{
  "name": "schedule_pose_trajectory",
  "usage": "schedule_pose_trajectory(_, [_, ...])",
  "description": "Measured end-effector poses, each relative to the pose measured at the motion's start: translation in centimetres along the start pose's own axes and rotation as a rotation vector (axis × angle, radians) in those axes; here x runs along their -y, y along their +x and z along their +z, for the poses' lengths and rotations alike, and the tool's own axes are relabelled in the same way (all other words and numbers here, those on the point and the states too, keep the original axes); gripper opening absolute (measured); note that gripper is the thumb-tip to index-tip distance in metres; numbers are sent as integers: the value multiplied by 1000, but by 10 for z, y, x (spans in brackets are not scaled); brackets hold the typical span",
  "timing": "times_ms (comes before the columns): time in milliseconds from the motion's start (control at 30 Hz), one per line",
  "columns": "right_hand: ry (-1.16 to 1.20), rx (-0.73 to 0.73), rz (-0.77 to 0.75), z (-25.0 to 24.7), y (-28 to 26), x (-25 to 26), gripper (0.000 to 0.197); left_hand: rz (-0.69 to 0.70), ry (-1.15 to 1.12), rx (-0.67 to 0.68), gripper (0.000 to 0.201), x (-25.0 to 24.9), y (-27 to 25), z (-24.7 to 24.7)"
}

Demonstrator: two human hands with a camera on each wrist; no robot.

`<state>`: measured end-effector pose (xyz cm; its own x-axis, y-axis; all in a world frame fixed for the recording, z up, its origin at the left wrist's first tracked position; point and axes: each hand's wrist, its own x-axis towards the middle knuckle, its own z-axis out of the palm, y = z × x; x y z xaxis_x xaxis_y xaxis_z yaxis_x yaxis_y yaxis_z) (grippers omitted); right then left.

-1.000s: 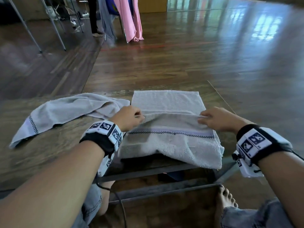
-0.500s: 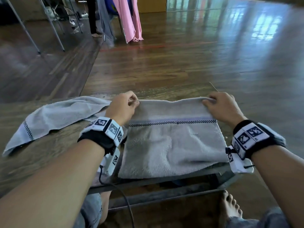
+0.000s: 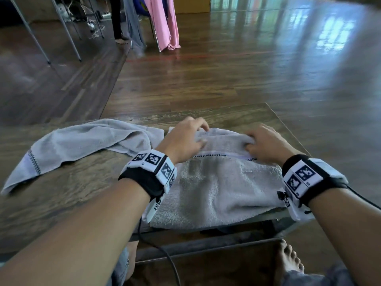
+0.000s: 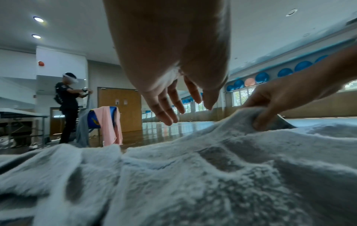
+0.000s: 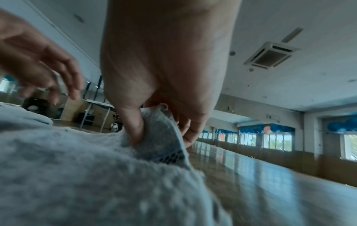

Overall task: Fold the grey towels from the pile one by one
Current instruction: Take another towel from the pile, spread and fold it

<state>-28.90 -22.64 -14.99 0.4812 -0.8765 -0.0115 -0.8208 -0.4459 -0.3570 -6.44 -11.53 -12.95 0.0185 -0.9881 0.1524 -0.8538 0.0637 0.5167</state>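
A folded grey towel (image 3: 216, 186) with a checked stripe lies on the wooden table (image 3: 72, 193) in front of me. Both hands are at its far edge. My right hand (image 3: 259, 141) pinches a raised fold of the towel (image 5: 77, 168) between thumb and fingers (image 5: 154, 134). My left hand (image 3: 195, 135) hovers just over the towel (image 4: 193, 175) with fingers (image 4: 164, 110) spread and straight, holding nothing. The cloth is bunched up between the two hands. A second grey towel (image 3: 82, 145) lies crumpled and unfolded to the left.
The table's right edge (image 3: 288, 129) runs close beside my right hand, and the towel overhangs the near edge. A black cable (image 3: 165, 256) hangs under my left wrist. Another person (image 4: 66, 107) stands far back by a chair draped with pink cloth (image 3: 165, 21).
Both hands carried the towel's near edge over to the far edge, then drew closer together. My left hand has let go and opened; my right still pinches the cloth.
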Motion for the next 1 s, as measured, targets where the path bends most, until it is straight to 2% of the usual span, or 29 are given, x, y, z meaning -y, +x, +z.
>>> schedule_pose_trajectory(100, [150,-120,-96,-7,-15,16,15,110,-90,5,33,-21,0,9])
schedule_pose_trajectory(233, [438,-167,-227,-22,-39,37,23,157,-154,-64,35,-46,-2,14])
schedule_pose_trajectory(367, [690,-227,-174,-27,-59,43,26,189,-173,-183,28,-55,-6,6])
schedule_pose_trajectory(500, [1020,-243,-129,-30,-65,47,23,180,-135,-184,33,-58,-9,0])
schedule_pose_trajectory(567, [1106,-309,-96,-29,-61,46,20,174,-96,-167,32,-59,-10,-2])
schedule_pose_trajectory(667, [1135,-411,-81,-27,-53,40,17,160,-79,-99,32,-60,-9,-3])
schedule_pose_trajectory(867, [1013,-404,-70,-25,-38,32,43,179,-115,-39,23,-60,-7,1])
schedule_pose_trajectory(933, [1008,-416,-39,-25,-35,32,37,177,-145,-16,22,-62,-6,1])
schedule_pose_trajectory(1000, [983,-439,26,-26,-33,32,21,177,-180,15,17,-63,-5,-1])
